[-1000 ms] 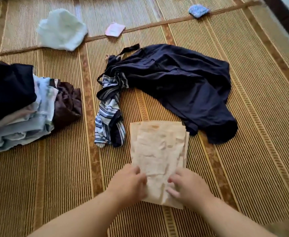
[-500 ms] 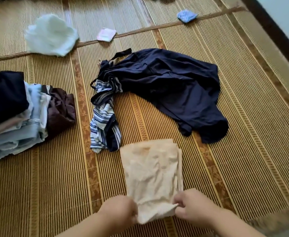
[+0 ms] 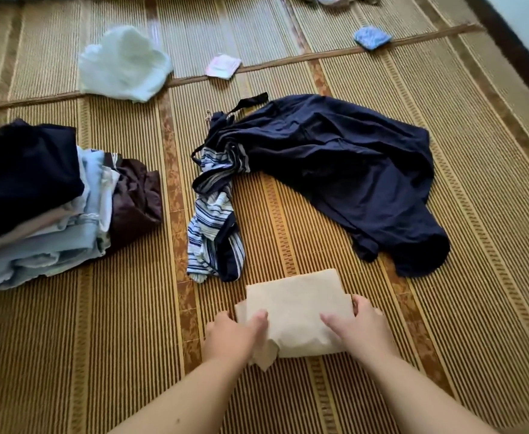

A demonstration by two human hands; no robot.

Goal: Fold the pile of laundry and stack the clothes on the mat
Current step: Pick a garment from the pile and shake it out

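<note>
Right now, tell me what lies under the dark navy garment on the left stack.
Under the dark navy garment lie folded beige and pale blue clothes, edges showing. How many layers, and what sits beneath the stack's middle, is covered.

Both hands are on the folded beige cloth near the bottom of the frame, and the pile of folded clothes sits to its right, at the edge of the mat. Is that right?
Not quite. The head view shows both the left hand and right hand on the folded beige cloth, but the pile of folded clothes sits to its left, at the edge of the mat.
</note>
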